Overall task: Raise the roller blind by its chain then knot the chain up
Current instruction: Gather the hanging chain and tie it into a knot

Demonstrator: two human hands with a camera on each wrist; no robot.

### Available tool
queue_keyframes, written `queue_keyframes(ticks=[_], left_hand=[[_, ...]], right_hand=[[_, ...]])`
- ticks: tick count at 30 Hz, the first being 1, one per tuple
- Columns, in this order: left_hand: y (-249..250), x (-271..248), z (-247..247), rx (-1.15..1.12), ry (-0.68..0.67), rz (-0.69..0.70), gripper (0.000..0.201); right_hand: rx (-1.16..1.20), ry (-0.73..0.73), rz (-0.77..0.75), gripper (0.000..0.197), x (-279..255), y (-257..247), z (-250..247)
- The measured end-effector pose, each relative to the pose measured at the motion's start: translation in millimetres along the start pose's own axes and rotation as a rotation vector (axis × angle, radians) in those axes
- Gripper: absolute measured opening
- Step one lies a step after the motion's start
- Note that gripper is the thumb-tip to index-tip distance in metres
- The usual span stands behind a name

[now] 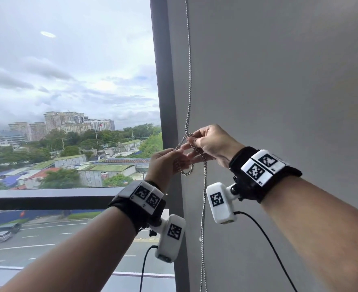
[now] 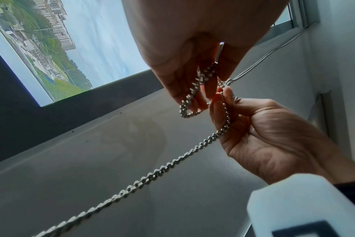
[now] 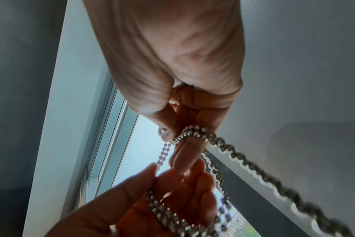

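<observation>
One window at frame left, two hands at centre, left hand fingers curled, pinching a loop of the one bead chain, right hand pinching the doubled chain above, two strands hanging at lower centre, one grey wall right.

Head view above; wrist views upward

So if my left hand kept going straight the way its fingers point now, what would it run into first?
Most likely your right hand. The left hand points up and to the right, its fingertips almost at the right hand's fingers, with the chain looped between them. The grey wall lies behind; depth is hard to judge.
</observation>
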State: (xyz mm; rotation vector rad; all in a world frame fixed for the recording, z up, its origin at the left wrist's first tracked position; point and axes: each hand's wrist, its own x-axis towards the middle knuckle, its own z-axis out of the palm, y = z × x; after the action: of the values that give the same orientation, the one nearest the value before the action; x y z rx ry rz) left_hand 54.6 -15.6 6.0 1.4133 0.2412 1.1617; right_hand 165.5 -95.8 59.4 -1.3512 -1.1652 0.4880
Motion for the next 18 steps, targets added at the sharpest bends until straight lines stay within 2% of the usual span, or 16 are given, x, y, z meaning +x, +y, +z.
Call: queue_keyframes(ticks=[6, 10, 13, 18], left_hand=[[-0.6, -4.9, -0.7, -0.114, -0.127, -0.135, 0.015], [1.0, -7.5, 3.2, -0.107, -0.202, -0.207, 0.024], [0.5, -6.5, -1.1, -0.014, -0.229, -0.217, 0.022], [5.7, -11.3, 0.0, 0.088, -0.232, -0.155, 0.023]], right_hand=[[0.003, 0.036, 0.003, 0.022, -0.3, 5.9, 7.4], [-0.009, 0.051, -0.022, 0.021, -0.2, 11.4, 13.0], [-0.057, 0.022, -0.034, 0.006, 1.9, 13.4, 14.2], [-0.133, 0.014, -0.064, 0.007, 5.2, 18.1, 9.6]])
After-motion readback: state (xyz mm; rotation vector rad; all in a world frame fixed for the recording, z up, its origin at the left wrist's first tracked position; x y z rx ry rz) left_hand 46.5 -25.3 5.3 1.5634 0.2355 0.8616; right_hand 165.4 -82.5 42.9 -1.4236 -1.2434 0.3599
